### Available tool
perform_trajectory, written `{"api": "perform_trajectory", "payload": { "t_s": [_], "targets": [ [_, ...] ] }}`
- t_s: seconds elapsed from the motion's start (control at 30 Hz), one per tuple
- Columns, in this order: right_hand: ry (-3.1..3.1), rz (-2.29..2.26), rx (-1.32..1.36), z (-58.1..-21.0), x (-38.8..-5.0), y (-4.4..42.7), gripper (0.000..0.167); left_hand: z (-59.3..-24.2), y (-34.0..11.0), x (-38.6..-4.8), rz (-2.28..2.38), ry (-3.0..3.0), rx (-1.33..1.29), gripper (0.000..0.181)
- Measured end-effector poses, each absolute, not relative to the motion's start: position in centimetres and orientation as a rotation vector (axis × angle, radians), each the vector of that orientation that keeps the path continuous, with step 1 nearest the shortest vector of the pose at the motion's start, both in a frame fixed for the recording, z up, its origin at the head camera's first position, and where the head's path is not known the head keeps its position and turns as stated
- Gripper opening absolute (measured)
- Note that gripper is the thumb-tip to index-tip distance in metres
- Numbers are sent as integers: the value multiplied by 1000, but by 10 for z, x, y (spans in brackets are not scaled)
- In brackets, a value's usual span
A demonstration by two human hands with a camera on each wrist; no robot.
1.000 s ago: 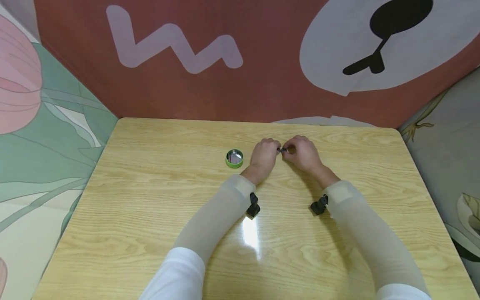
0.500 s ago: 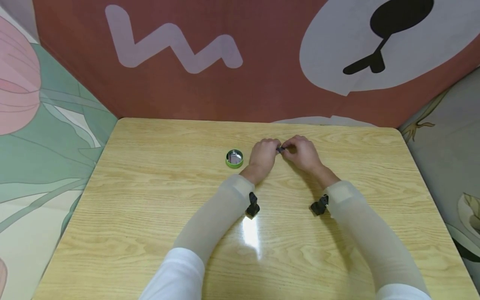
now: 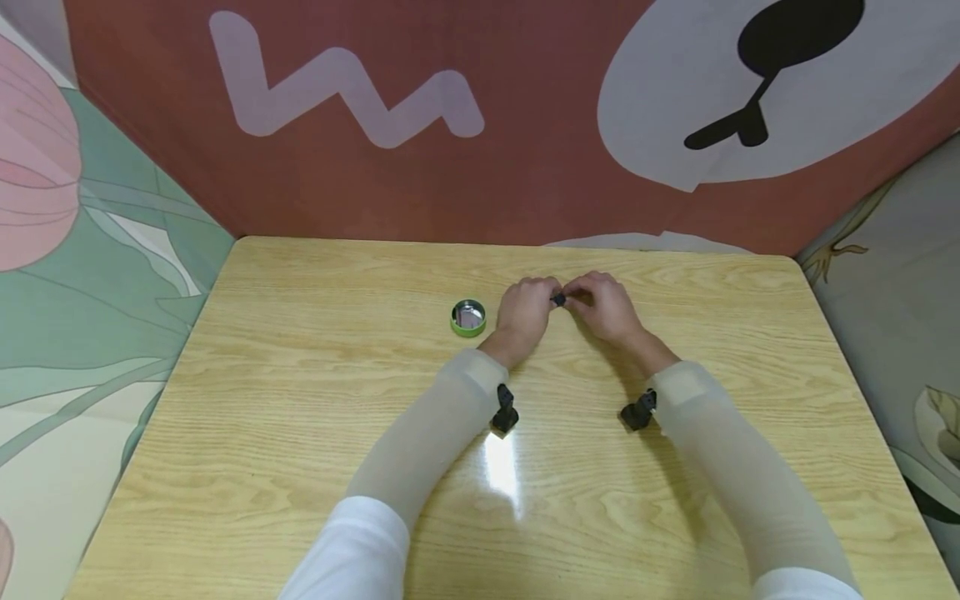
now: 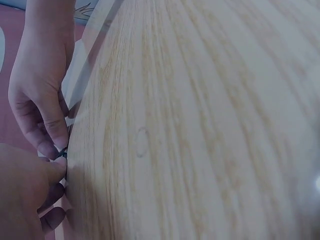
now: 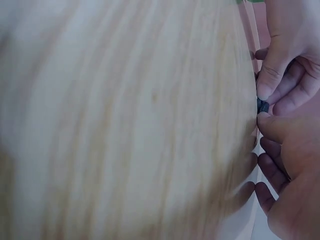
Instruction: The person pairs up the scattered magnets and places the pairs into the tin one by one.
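A small dark piece [image 3: 558,298] is between the fingertips of both hands, near the far side of the table; its kind cannot be made out. My left hand [image 3: 525,310] pinches it from the left with thumb and fingers. From the right, my right hand [image 3: 602,307] pinches it too, fingertips almost meeting the left ones. In the right wrist view the dark piece [image 5: 262,106] shows between the two thumbs, mostly covered by fingers. To the left of my left hand stands a round, lidless green tin [image 3: 468,319], its inside silvery; something pinkish shows inside.
The wooden table [image 3: 300,417] meets a reddish-brown patterned wall [image 3: 420,192] just beyond the hands. A black wrist camera [image 3: 505,412] sits on the left forearm and another black camera [image 3: 638,412] on the right. Light glares off the table between the forearms.
The dark piece has turned between the fingertips and sits slightly further left. Both hands stay nearly in place, the left shifting very slightly left. The green tin stands where it was.
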State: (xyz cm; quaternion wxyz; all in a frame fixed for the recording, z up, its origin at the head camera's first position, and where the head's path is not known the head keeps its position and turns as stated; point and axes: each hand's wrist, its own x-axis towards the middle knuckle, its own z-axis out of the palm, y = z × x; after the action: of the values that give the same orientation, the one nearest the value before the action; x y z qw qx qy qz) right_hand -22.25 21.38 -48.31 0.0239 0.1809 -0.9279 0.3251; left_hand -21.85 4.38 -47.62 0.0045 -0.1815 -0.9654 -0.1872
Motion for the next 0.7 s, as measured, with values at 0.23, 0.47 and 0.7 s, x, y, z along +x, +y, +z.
{"api": "perform_trajectory", "payload": {
  "t_s": [0.23, 0.47, 0.7],
  "targets": [
    [-2850, 974, 541, -486, -224, 212, 19, -477, 42, -219, -591, -3022, -560, 23],
    [-2842, 987, 549, -487, -223, 212, 24, -478, 42, -220, -575, -3027, -559, 25],
    [-2880, 1001, 523, -484, -222, 212, 22, -479, 42, -220, -595, -3015, -555, 26]
  ]
}}
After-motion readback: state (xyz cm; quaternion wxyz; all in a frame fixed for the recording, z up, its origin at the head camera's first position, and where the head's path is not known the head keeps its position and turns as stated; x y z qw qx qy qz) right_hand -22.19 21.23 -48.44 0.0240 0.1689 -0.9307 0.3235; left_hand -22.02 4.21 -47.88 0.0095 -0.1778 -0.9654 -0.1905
